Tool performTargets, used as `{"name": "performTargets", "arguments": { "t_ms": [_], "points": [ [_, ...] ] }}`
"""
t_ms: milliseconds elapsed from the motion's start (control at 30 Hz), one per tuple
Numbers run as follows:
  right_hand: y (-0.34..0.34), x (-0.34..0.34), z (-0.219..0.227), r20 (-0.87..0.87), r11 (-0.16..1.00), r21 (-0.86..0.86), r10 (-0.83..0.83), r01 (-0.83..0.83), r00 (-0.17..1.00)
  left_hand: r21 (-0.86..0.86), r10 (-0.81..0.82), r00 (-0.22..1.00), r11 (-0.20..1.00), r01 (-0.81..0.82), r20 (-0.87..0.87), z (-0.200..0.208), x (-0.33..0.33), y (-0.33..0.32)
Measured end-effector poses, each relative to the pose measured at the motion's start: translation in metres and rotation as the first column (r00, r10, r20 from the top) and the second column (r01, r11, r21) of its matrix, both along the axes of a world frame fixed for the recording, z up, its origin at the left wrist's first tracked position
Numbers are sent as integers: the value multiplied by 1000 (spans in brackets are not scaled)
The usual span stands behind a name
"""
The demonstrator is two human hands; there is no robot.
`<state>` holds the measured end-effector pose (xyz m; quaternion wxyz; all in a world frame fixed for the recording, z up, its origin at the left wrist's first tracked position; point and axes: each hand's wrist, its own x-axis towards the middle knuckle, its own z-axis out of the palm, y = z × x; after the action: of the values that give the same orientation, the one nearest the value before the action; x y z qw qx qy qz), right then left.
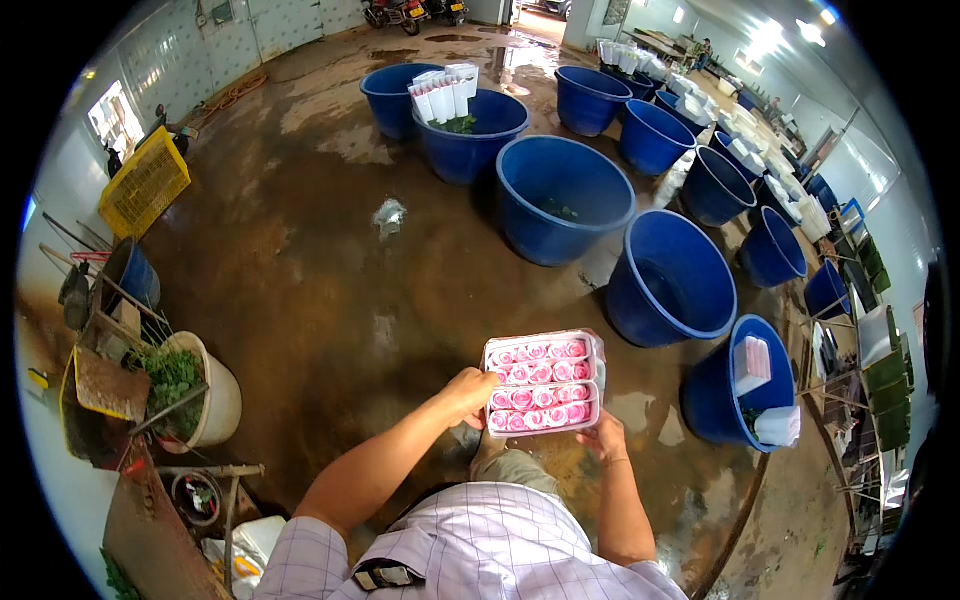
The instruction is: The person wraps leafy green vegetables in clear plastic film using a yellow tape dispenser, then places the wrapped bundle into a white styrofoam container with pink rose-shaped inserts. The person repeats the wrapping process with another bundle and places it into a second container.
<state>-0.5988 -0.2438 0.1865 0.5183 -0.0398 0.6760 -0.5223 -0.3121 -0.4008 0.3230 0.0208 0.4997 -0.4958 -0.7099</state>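
Between my hands, in front of my body, is a bundle of pink roses point(540, 384) wrapped in white card or paper. The rose heads face up in several rows, with white strips between the rows. My left hand point(470, 396) grips the wrap's left side, thumb near the edge of the blooms. At the lower right corner my right hand point(604, 440) closes around the wrapping; its fingers are partly hidden beneath. To the right stands a blue tub point(700, 405) with white wrapped bundles and some leaves inside.
Several big blue tubs point(565, 200) run in rows toward the back right, some holding white-wrapped bundles point(445, 95). On the left are a yellow crate point(145, 182), a pale bin point(215, 395) of green leaves and a wooden frame point(210, 470). The concrete floor point(300, 290) looks wet.
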Motion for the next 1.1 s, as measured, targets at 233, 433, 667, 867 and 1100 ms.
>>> {"name": "performTargets", "arguments": {
  "t_ms": [233,433,667,867,1100],
  "points": [
    [-101,-17,-69,54,998,50,26,-28,998,75,370,929,926,-369,-6,-42,-26,-108],
    [-260,7,-48,207,899,-146,436,-414,875,50,707,689,703,-710,-161,-39,-15,-195],
    [-410,33,75,-154,658,-279,688,-699,709,-63,854,475,473,-879,-212,-13,18,-292],
    [-512,40,119,-254,593,-359,681,-721,687,-121,797,497,487,-865,-344,34,47,-402],
    [-639,53,182,-473,605,-359,538,-711,697,34,693,530,622,-782,-489,60,50,-552]
  ]
}}
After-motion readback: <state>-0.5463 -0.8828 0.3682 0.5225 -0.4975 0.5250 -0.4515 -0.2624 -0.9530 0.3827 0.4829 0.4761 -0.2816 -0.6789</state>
